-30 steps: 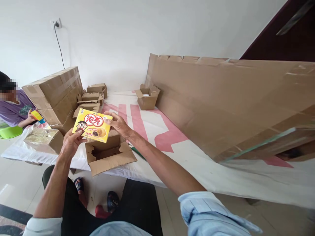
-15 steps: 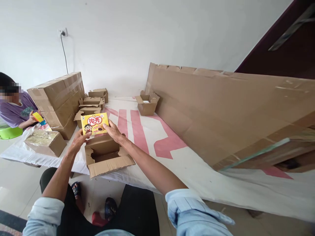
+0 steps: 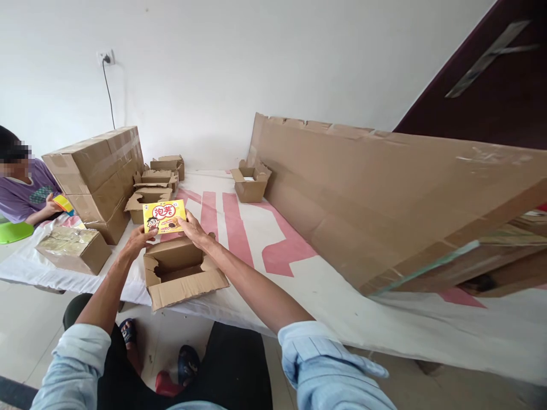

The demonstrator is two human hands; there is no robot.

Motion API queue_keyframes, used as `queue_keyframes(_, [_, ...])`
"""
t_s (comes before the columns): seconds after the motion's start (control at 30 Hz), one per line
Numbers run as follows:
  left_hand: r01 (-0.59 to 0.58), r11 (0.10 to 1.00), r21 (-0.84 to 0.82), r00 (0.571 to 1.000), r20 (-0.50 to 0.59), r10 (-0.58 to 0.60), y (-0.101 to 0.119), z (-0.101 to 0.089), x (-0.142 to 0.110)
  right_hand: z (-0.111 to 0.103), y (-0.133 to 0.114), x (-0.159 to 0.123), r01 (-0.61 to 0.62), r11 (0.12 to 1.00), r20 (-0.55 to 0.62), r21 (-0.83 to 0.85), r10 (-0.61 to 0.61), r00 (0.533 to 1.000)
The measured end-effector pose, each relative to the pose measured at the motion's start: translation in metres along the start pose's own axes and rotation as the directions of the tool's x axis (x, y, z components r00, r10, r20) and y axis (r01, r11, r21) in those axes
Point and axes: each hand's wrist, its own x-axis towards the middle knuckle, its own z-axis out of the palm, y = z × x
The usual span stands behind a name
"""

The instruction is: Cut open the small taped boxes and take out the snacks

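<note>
Between my two hands is a yellow snack box (image 3: 164, 215) with red lettering and a cartoon figure on its face. My left hand (image 3: 140, 239) grips its lower left corner, and my right hand (image 3: 193, 229) has hold of the right edge. Just below the snack box, an open cardboard box (image 3: 188, 290) stands at the table's near edge with its front flap folded out. The part of its inside that shows is bare brown cardboard.
Taped cartons (image 3: 100, 176) are stacked on the left, a smaller taped carton (image 3: 77, 247) in front. Open boxes (image 3: 164, 179) line up beside the stack. Another open box (image 3: 250, 185) stands near a big cardboard sheet (image 3: 384, 205). A person (image 3: 29, 188) at far left holds something yellow and blue.
The whole view has shifted slightly. The yellow snack box is still in both hands, its face tilted a little differently.
</note>
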Motion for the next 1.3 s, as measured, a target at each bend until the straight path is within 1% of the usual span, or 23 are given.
queue_keyframes(0.1, [-0.072,0.997,-0.003,0.997,-0.03,0.072,0.013,-0.002,0.008,-0.003,-0.016,0.006,0.126,0.991,-0.04,0.036,-0.125,0.991])
queue_keyframes(0.17, [-0.13,0.992,0.001,0.99,-0.047,0.13,0.022,-0.003,0.011,-0.006,-0.026,0.01,0.238,0.969,-0.033,0.062,-0.237,0.971])
queue_keyframes(0.23, [-0.188,0.982,0.006,0.98,-0.059,0.189,0.029,-0.004,0.014,-0.008,-0.034,0.015,0.315,0.946,-0.031,0.071,-0.313,0.949])
queue_keyframes(0.33, [-0.242,0.97,0.007,0.968,-0.07,0.242,0.035,-0.004,0.016,-0.011,-0.039,0.02,0.351,0.935,-0.04,0.055,-0.349,0.936])
queue_keyframes(0.57, [-0.292,0.956,0.02,0.954,-0.07,0.293,0.041,-0.003,0.019,-0.012,-0.047,0.019,0.444,0.895,-0.027,0.037,-0.443,0.896])
queue_keyframes(0.9, [-0.362,0.932,0.011,0.931,-0.057,0.362,0.06,-0.003,0.015,-0.012,-0.064,0.012,0.491,0.87,-0.019,0.052,-0.491,0.871])
queue_keyframes(1.07, [-0.371,0.929,0.013,0.927,-0.054,0.371,0.062,-0.002,0.014,-0.015,-0.066,0.009,0.48,0.877,-0.021,0.005,-0.48,0.877])
queue_keyframes(1.13, [-0.334,0.942,0.025,0.941,-0.056,0.335,0.058,-0.004,0.013,-0.022,-0.062,0.006,0.45,0.893,0.013,0.014,-0.45,0.893])
queue_keyframes(1.17, [-0.295,0.955,0.038,0.954,-0.043,0.297,0.054,-0.006,0.012,-0.027,-0.059,0.005,0.42,0.907,0.044,0.013,-0.42,0.906])
queue_keyframes(1.23, [-0.202,0.977,0.076,0.979,0.013,0.201,0.044,-0.009,0.009,-0.04,-0.05,0.002,0.342,0.94,0.121,-0.02,-0.337,0.934])
queue_keyframes(1.3, [-0.145,0.984,0.106,0.988,0.071,0.138,0.032,-0.011,0.006,-0.053,-0.04,-0.002,0.272,0.959,0.182,-0.077,-0.255,0.95])
